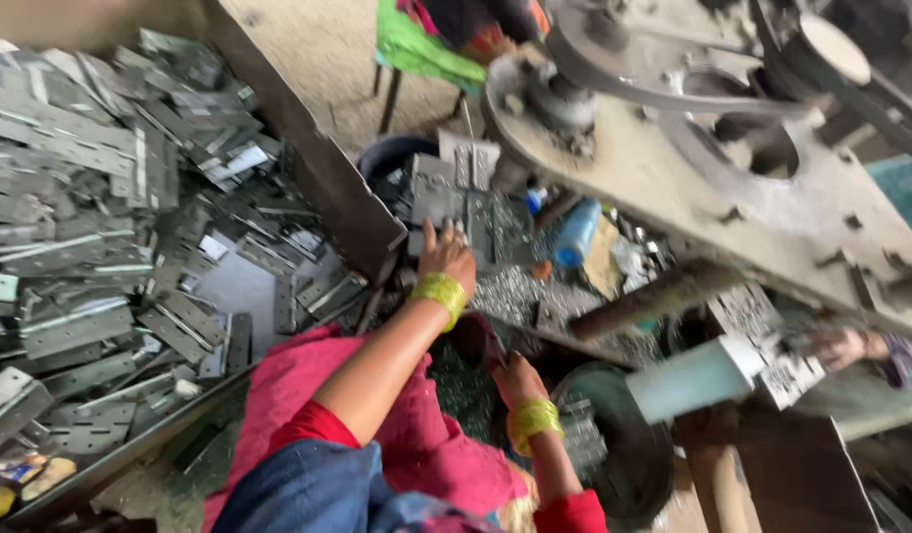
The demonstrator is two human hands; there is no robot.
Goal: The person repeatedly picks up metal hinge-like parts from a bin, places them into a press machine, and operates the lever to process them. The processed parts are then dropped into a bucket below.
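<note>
Landmark: the large grey machine plate (pixel 673 188), tilted across the upper right, carrying a belt wheel (pixel 624 49).

1. Left hand (pixel 446 255): stretched forward, just below the near edge of the machine plate. Fingers laid on a stack of grey metal hinges (pixel 456 202); whether they grip or only rest cannot be told. Yellow bangle (pixel 439 294) at the wrist.

2. Right hand (pixel 517 380): lower, below the machine plate, close to the lap. Fingers curled downward; what they hold, if anything, cannot be told through the blur. Yellow bangle (pixel 531 419) at the wrist.

3. Hinge stack: upright, leaning against the machine plate's near edge, beside a dark tub (pixel 392 156).

4. Tray of loose hinges (pixel 110 227): far left of the machine plate, piled deep, behind a slanted metal wall (pixel 317 158).

5. Round dark pan (pixel 624 444): below the machine plate, just right of the right hand.

6. Blue bottle (pixel 577 232): under the plate's edge, lying among scraps.

7. Another person's hand (pixel 841 347): at the plate's lower right, touching perforated metal pieces (pixel 772 345).

8. Pink cloth (pixel 298 395): over the lap, left of both hands.
</note>
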